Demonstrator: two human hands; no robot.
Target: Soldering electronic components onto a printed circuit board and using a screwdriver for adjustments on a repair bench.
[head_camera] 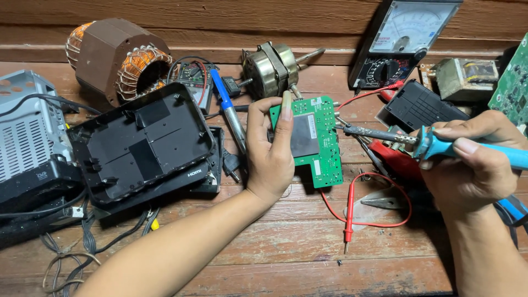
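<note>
Board [322, 144], green, held upright-tilted above wooden bench [286, 247], pinched at left edge by left hand [269, 151]: thumb up along front, fingers behind. Right hand [473, 162] wrapped tight round blue iron [434, 144]; tip touches board's right edge. Red probe [350, 212] lies below board. Black case [143, 143] left of left hand. Meter [404, 38] leans on wall behind. Motor [272, 67] beyond board. Stator [118, 58] far left.

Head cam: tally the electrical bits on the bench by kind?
Green circuit boards: 2, one in left hand at, one at right edge
Motor parts: 2, copper-wound stator, shafted motor
Meters: 2, analog, small digital
Soldering iron: 1, in right hand
Total: 7
</note>
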